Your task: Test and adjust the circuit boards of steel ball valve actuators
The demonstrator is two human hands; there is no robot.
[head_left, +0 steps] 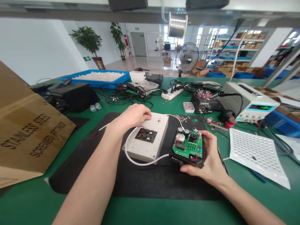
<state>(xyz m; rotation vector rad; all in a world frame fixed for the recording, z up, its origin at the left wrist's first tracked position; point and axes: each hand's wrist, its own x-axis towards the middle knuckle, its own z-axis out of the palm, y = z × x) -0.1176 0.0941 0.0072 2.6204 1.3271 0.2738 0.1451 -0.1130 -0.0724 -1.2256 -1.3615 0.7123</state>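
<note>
My right hand (212, 156) grips a black housing (174, 155) by its right side, thumb below and fingers behind. Its open face shows a green circuit board (187, 153) with capacitors, a round black part and red wires. A white cable (140, 163) runs from the housing in a loop to the left, towards my left hand. My left hand (138, 115) is closed at the far left edge of an off-white box (159, 125); its fingertips are partly hidden, so what they pinch cannot be made out. Set in the box top is a black terminal panel (146, 135) with red wires.
A black mat (150, 187) lies under the box, with small metal nuts (184, 119) at its far edge. On the left stands a cardboard box (35, 134). A power supply (250, 103), power strip (172, 92), tangled cables (131, 92) and white bubble-patterned sheet (257, 153) surround the mat.
</note>
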